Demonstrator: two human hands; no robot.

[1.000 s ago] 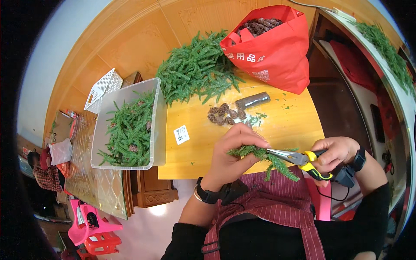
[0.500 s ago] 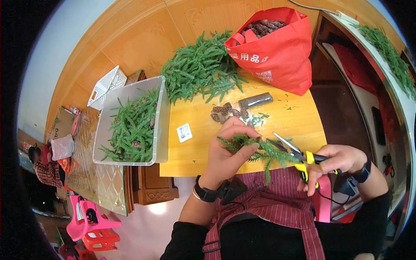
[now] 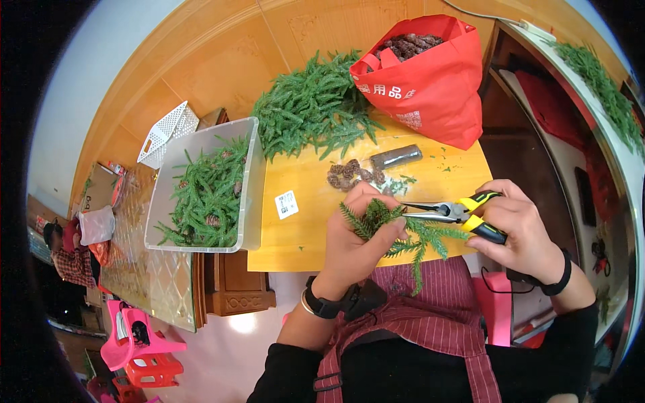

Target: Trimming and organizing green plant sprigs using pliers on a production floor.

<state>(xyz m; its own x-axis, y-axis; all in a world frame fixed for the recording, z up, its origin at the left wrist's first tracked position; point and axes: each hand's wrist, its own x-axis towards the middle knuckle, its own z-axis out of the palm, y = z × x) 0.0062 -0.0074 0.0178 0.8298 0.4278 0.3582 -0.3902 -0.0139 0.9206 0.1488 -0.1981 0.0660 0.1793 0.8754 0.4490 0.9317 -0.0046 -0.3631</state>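
Observation:
Between the thumb and fingers of my left hand (image 3: 359, 235) is a green artificial pine sprig (image 3: 420, 242), its needled tips fanning out to the right. My right hand (image 3: 514, 225) grips yellow-and-black long-nose pliers (image 3: 450, 213). The jaws point left, parted slightly, and reach my left fingertips at the bunched end of the sprig. Whatever the jaws touch there is too small to make out. Just beyond, several brown pine cones (image 3: 346, 176) lie on the yellow table (image 3: 316, 235) beside a dark cylindrical roll in clear wrap (image 3: 396, 156).
A translucent bin (image 3: 250, 195) of pine sprigs and cones stands at the left. Behind the table are a heap of pine sprigs (image 3: 309, 101) and a red bag (image 3: 430, 87) full of cones. A white label (image 3: 286, 205) lies on the tabletop. Pink stools (image 3: 131, 339) stand at lower left.
My right hand has turned and brought the pliers up and leftward, so the jaws now lie level at my left fingertips. The sprig has tilted a little; my left hand stays nearly in place.

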